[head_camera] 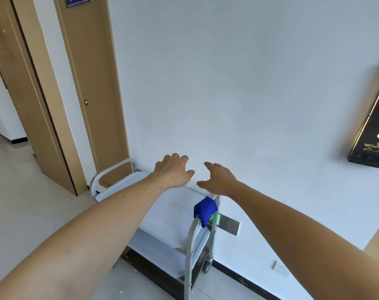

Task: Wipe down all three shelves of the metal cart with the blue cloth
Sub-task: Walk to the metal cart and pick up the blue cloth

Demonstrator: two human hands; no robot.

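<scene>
The metal cart (162, 215) stands against the white wall (249, 72), beside a wooden door (91, 83). The blue cloth (204, 210) hangs folded over the cart's right-side handle (195, 226), above the top shelf (169, 204) (water droplets lie on the shelf near the cloth). Both hands extend forward over the cart. The left hand (173, 172) is spread, fingers loosely curled, holding nothing. The right hand (219, 178) is likewise spread and empty, just above the cloth
</scene>
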